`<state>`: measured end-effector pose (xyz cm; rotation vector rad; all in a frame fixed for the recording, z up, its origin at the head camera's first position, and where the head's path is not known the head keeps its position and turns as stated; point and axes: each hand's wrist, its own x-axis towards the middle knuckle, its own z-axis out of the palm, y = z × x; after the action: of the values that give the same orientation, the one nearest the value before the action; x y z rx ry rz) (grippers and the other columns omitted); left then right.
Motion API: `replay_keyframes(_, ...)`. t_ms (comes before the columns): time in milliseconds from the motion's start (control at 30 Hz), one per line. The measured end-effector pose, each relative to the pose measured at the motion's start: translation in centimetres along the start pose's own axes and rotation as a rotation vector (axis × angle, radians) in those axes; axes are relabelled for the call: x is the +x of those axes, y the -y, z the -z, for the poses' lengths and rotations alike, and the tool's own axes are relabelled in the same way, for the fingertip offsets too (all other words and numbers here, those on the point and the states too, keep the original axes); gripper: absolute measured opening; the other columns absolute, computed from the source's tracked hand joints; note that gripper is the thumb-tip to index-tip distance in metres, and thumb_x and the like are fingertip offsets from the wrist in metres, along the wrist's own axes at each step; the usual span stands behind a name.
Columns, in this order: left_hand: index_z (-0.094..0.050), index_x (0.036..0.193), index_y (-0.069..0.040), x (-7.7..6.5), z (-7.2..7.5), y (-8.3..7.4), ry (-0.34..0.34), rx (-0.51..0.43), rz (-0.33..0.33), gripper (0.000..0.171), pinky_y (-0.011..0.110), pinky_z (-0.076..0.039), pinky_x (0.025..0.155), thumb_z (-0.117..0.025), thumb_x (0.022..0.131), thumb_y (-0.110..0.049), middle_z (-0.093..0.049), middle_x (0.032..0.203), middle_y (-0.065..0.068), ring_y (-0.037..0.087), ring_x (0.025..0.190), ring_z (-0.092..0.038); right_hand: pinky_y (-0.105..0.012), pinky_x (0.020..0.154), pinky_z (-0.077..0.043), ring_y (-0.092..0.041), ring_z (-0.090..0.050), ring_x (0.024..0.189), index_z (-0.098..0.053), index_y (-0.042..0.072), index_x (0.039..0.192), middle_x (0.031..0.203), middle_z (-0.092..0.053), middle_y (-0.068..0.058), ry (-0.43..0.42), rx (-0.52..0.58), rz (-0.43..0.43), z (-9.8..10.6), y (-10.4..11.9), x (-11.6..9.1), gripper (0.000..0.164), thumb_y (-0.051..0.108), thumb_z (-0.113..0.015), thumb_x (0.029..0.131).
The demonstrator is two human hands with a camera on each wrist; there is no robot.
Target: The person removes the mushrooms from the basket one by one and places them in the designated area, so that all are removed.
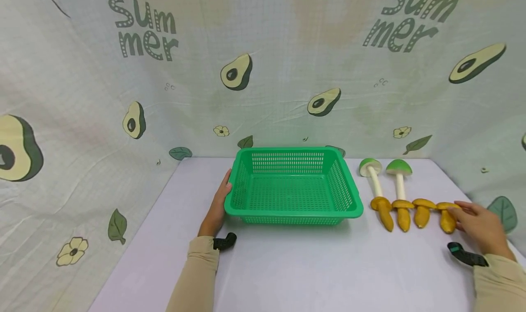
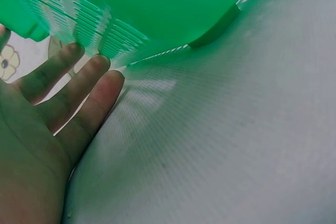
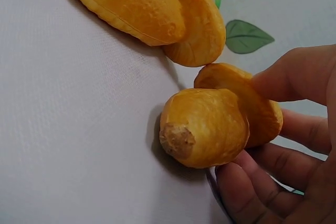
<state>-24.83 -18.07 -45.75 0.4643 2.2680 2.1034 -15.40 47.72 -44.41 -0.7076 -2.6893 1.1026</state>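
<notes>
My left hand (image 1: 218,207) rests along the left side of a green plastic basket (image 1: 293,215), thumb by its rim. In the left wrist view the extended fingers (image 2: 79,95) lie against the basket's slotted outer wall. My right hand (image 1: 481,225) pinches a yellow-brown toy mushroom (image 1: 447,220), the rightmost in a row. Up close, the thumb presses on the cap of this mushroom (image 3: 207,127), with the other fingers around its far side. Its short, thick stem points away from the palm. A neighbouring yellow-brown mushroom (image 3: 126,9) lies right beside its cap.
Several more yellow-brown mushrooms (image 1: 422,214) continue the row to the left. Behind them lie two green-capped mushrooms (image 1: 398,168) with long white stems. A printed cloth (image 1: 279,42) hangs behind and beside the white table (image 1: 328,266).
</notes>
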Motion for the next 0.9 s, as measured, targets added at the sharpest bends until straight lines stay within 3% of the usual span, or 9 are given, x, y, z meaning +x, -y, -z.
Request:
replay_keyframes(200,-0.014,0.162,-0.033,-0.06,-0.04,0.07,-0.016,0.017,-0.003,0.061,0.053,-0.002,0.119,-0.029,0.107,-0.053,-0.014,0.162,-0.020,0.007,0.149,-0.005,-0.018,0.049,-0.043,-0.002,-0.053,0.064,-0.030,-0.017,0.147,0.137,-0.040,-0.043,0.005,0.005,-0.012,-0.01,-0.04,0.11,0.068,0.033,-0.047,0.105)
replay_keyframes(600,-0.012,0.162,-0.033,-0.05,-0.13,-0.03,0.003,-0.005,-0.007,0.057,0.051,0.000,0.120,-0.026,0.109,-0.047,-0.012,0.164,-0.017,0.008,0.150,-0.003,-0.019,0.049,-0.045,-0.016,-0.059,0.066,-0.033,-0.015,0.147,0.132,-0.045,-0.041,-0.012,0.006,-0.040,-0.04,-0.50,-0.04,0.073,0.044,-0.042,0.105)
replay_keyframes(800,-0.014,0.163,-0.032,0.08,-0.01,0.24,-0.006,0.006,-0.015,0.060,0.051,-0.002,0.120,-0.028,0.108,-0.050,-0.015,0.163,-0.019,0.007,0.149,-0.006,-0.017,0.047,-0.044,-0.042,-0.059,0.094,-0.031,-0.015,0.148,0.135,-0.041,-0.043,-0.019,0.014,-0.066,-0.14,-0.15,-0.24,0.071,0.042,-0.037,0.107)
replay_keyframes(900,-0.015,0.162,-0.032,0.14,-0.01,0.33,-0.010,0.004,-0.026,0.060,0.052,-0.002,0.120,-0.029,0.107,-0.051,-0.016,0.163,-0.018,0.007,0.149,-0.007,-0.016,0.047,-0.044,-0.047,-0.055,0.103,-0.030,-0.015,0.148,0.136,-0.040,-0.043,-0.019,0.022,-0.067,-0.18,-0.11,-0.23,0.071,0.042,-0.037,0.107)
